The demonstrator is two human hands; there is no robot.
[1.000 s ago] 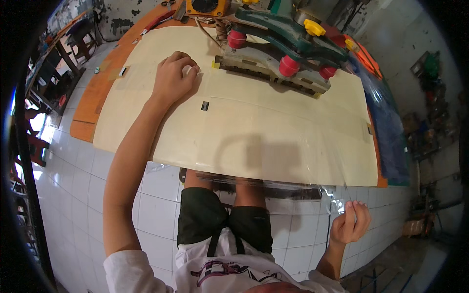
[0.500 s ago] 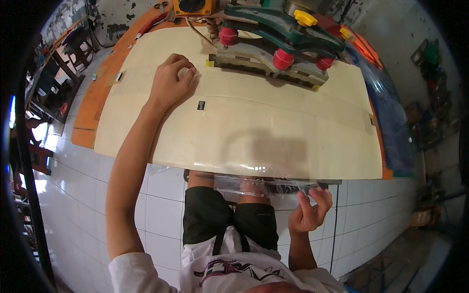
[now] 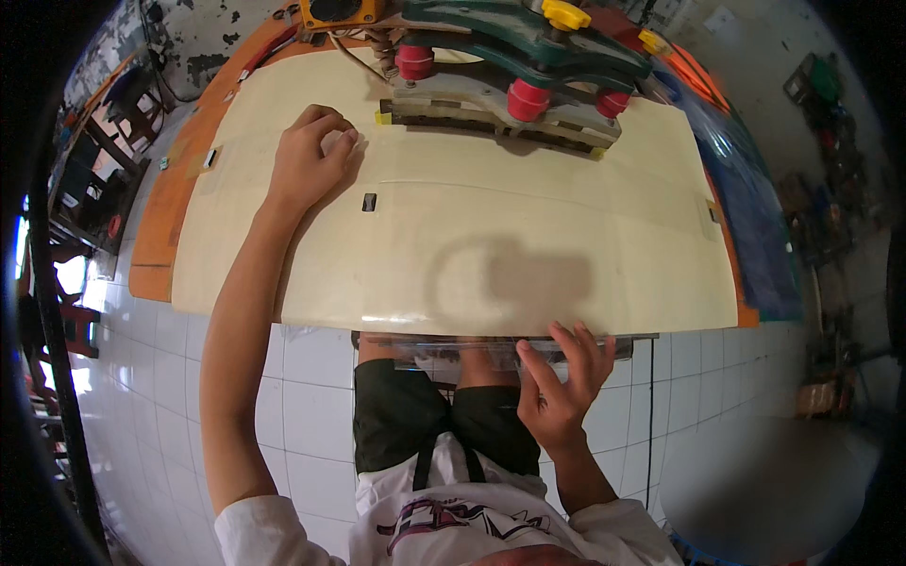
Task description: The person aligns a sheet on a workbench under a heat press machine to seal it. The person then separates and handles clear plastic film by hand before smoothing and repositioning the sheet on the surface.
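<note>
My left hand (image 3: 311, 158) rests on the pale cream sheet (image 3: 283, 245) that covers the table, its fingers loosely curled and nothing visible in them. Beyond and to its right is the long metal bar (image 3: 500, 130) of a green press, hung from red knobs. At the table's front edge my right hand (image 3: 564, 387) is open, fingers spread, fingertips beside the edge. Clear plastic film (image 3: 444, 355) hangs there over my knees, partly hidden behind that hand; whether the fingers touch it I cannot tell. A small dark tab (image 3: 369, 202) lies between my left hand and the middle.
Blue plastic sheeting (image 3: 746, 208) drapes over the right side, near an orange object (image 3: 694, 80). A yellow box (image 3: 340, 11) and a red-handled tool (image 3: 269, 49) sit at the back left. The orange tabletop (image 3: 151, 255) shows at left. A blurred grey round shape (image 3: 764, 491) is at lower right.
My right hand has moved left and up to the table edge, its fingers spreading. My left hand stays on the sheet. The blurred grey shape has appeared at lower right.
</note>
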